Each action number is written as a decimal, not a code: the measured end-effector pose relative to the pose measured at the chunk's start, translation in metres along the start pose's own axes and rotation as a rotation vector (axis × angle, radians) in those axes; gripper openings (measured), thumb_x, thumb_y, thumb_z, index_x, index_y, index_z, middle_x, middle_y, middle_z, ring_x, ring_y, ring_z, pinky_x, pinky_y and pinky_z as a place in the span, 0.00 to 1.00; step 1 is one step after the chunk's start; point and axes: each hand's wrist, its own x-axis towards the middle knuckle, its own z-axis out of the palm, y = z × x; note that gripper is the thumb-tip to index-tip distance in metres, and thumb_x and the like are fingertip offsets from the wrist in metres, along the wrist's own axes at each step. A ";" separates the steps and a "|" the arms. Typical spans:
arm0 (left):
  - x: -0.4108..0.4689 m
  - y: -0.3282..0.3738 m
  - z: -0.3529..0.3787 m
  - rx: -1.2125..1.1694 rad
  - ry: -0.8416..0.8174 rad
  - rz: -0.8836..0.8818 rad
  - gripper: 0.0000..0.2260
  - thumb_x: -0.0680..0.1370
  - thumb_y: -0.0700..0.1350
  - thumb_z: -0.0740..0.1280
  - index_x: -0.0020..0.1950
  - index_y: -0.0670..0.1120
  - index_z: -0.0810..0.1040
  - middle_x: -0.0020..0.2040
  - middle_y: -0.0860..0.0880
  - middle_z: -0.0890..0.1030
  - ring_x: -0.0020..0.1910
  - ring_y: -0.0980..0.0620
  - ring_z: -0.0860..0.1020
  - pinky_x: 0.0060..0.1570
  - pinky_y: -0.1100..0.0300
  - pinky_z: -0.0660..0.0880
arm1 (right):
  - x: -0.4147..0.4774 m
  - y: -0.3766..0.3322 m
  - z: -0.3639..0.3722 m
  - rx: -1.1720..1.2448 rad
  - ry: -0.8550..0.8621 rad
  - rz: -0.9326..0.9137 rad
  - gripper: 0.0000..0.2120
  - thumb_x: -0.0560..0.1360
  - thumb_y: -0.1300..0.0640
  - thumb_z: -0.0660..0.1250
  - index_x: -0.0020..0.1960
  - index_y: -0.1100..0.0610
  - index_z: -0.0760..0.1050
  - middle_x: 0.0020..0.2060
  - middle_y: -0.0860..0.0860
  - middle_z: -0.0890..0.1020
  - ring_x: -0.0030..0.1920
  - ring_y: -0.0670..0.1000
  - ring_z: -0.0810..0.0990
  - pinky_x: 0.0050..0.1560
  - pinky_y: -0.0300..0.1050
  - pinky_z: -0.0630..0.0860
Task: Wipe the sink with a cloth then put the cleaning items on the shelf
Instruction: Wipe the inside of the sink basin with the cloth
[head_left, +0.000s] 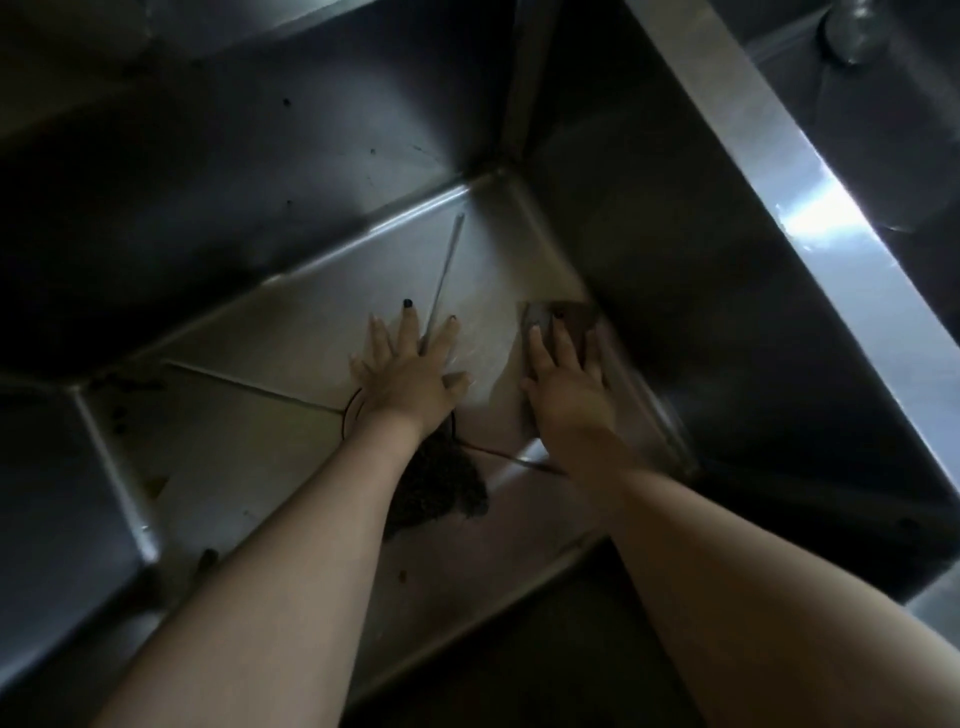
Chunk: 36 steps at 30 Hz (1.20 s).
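I look down into a deep stainless steel sink (270, 332). My left hand (408, 371) lies flat on the sink floor with fingers spread, just past the round drain (349, 415), holding nothing. My right hand (566, 382) presses flat on a brownish cloth (543, 317) near the floor's right edge, close to the right wall. The cloth shows beyond and beside my fingers and looks blurred. A dark clump of debris (441, 488) sits at the drain, partly hidden by my left forearm.
Small brown specks (156, 486) dot the sink floor at the left and near edge. The bright steel rim (810, 218) runs along the right, with a round metal fitting (852, 31) beyond it at the top right. The sink walls rise steeply all round.
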 end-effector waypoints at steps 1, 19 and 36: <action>0.001 -0.001 -0.001 -0.012 -0.010 -0.003 0.28 0.76 0.61 0.57 0.72 0.66 0.49 0.76 0.53 0.38 0.73 0.42 0.34 0.68 0.36 0.41 | -0.002 -0.002 0.001 0.000 0.020 0.007 0.28 0.81 0.52 0.51 0.76 0.46 0.41 0.77 0.47 0.42 0.75 0.61 0.39 0.72 0.58 0.54; -0.061 -0.034 -0.019 -0.356 0.371 -0.089 0.23 0.78 0.53 0.60 0.72 0.56 0.61 0.77 0.50 0.46 0.75 0.45 0.45 0.72 0.47 0.52 | -0.020 -0.008 -0.015 0.306 0.143 -0.016 0.24 0.74 0.63 0.63 0.70 0.52 0.68 0.70 0.54 0.68 0.66 0.59 0.68 0.61 0.43 0.65; -0.183 -0.054 -0.066 -0.604 0.566 -0.278 0.22 0.78 0.49 0.62 0.71 0.49 0.63 0.72 0.48 0.61 0.71 0.50 0.59 0.67 0.59 0.57 | -0.059 -0.095 -0.051 0.660 0.005 -0.314 0.22 0.72 0.63 0.68 0.64 0.47 0.74 0.52 0.50 0.81 0.46 0.46 0.76 0.46 0.35 0.72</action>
